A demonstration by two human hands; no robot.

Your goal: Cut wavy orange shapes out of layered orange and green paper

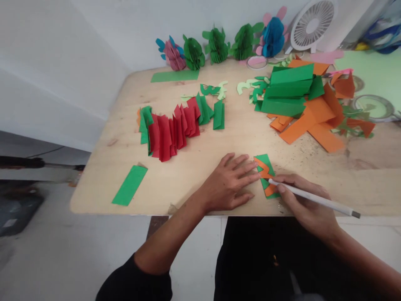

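Note:
My right hand grips a white pen, its tip against an orange wavy paper cutout. That cutout lies on a small green paper rectangle near the table's front edge. Flat on the tabletop, with fingers stretched out, my left hand touches the cutout's left side with its fingertips. A row of folded red paper pieces stands beyond my left hand, with folded green pieces at its right end.
Green folded strips and orange paper pieces pile up at right. Along the wall stand several paper figures and a white fan. A green strip lies at left on the wooden table; tape rolls sit far right.

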